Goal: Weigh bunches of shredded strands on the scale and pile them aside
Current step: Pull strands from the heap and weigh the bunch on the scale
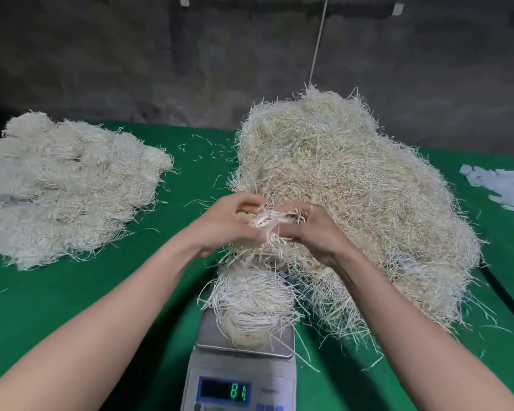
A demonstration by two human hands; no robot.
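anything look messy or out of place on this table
Loose strands lie scattered across the green cloth. The bunch on the scale hangs over its edges and seems to tangle with the big heap beside it, which might skew the reading.

bare left hand, bare right hand

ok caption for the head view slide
Teasing a tuft between left hand and right hand, behind the loaded scale

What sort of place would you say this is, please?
Probably a small packing workshop: a digital scale on a green cloth, a big heap of shredded strands, and bunches piled at left.
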